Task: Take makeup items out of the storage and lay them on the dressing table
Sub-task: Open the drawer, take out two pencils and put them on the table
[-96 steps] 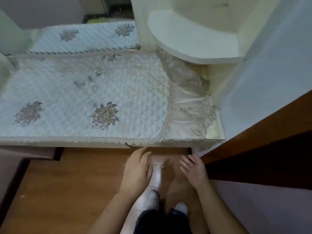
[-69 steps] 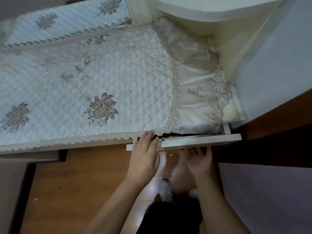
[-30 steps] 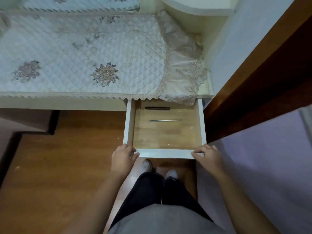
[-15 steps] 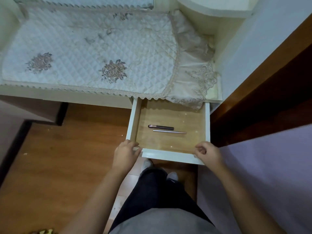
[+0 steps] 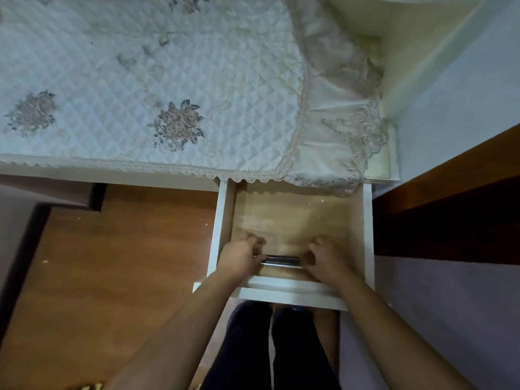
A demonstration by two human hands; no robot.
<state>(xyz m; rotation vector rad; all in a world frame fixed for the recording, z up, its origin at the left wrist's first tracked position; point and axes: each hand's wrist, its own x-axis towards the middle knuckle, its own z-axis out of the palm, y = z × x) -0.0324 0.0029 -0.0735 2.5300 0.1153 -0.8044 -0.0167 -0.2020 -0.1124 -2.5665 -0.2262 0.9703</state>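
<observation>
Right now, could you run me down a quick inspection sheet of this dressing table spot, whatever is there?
Surface: dressing table covered by a quilted cloth with embroidered flowers and a lace edge; no makeup laid on it yet.
Job's things: drawer pulled open; two slim stick-like items lie near its front, between the hands.
Clutter: nothing seen on the cloth; small specks on the wooden floor.
Hands: left hand and right hand both reach into the drawer at the ends of the items; whether they grip them cannot be told.
Cables: nothing seen.
Surroundings: pale wall to the right, dark wooden furniture beside the drawer.
</observation>
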